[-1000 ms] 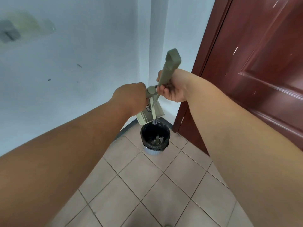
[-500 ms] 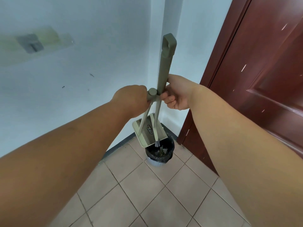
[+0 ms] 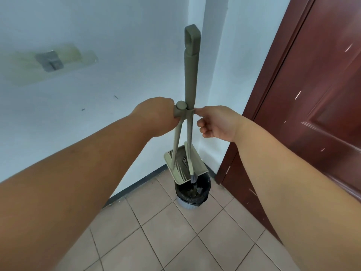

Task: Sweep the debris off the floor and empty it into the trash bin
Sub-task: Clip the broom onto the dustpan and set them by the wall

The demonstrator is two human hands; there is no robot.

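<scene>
The right hand [image 3: 216, 122] has loosened off the broom handle [image 3: 190, 75], now upright, fingertips just touching it.

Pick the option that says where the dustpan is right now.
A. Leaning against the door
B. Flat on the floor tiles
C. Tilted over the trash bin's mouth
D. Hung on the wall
C: the dustpan hangs tilted right above the black-lined trash bin, with the left hand gripping its handle.
</scene>
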